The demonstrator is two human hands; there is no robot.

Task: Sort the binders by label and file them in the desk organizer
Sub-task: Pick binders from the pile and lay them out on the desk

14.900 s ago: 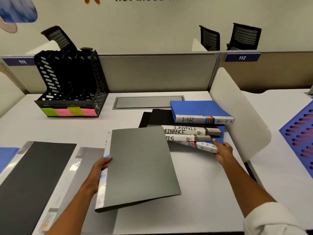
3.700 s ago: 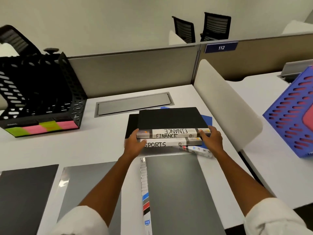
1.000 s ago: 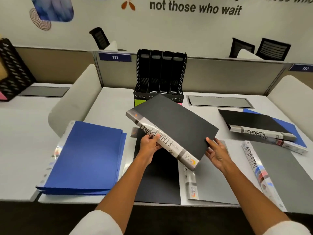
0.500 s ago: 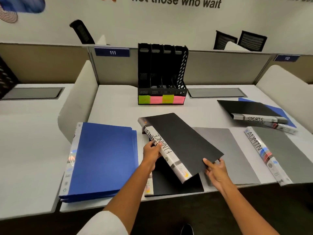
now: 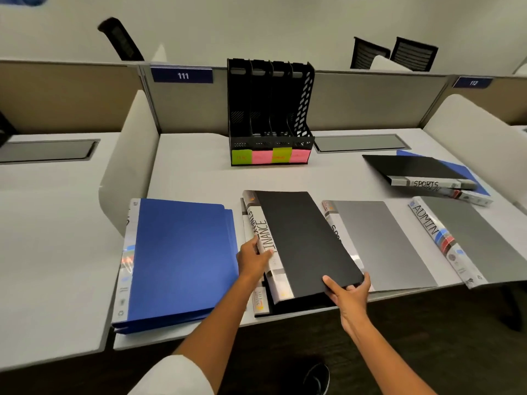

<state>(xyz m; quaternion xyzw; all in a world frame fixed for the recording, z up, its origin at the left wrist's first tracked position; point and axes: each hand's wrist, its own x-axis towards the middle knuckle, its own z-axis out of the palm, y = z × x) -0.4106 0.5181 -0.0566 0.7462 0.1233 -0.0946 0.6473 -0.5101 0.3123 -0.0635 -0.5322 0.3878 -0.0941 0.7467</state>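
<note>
Across the white desk (image 5: 199,178), the FINANCE binder (image 5: 302,240) runs lengthwise away from both hands toward the desk organizer (image 5: 269,109) straight beyond, left hand (image 5: 252,259) gripping its spine, right hand (image 5: 349,293) pinching its near corner, atop another black binder (image 5: 261,302).

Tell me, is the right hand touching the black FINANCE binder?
Touching. The head view shows the right hand with its fingers curled over the near right corner of the black FINANCE binder, thumb on the cover.
</note>
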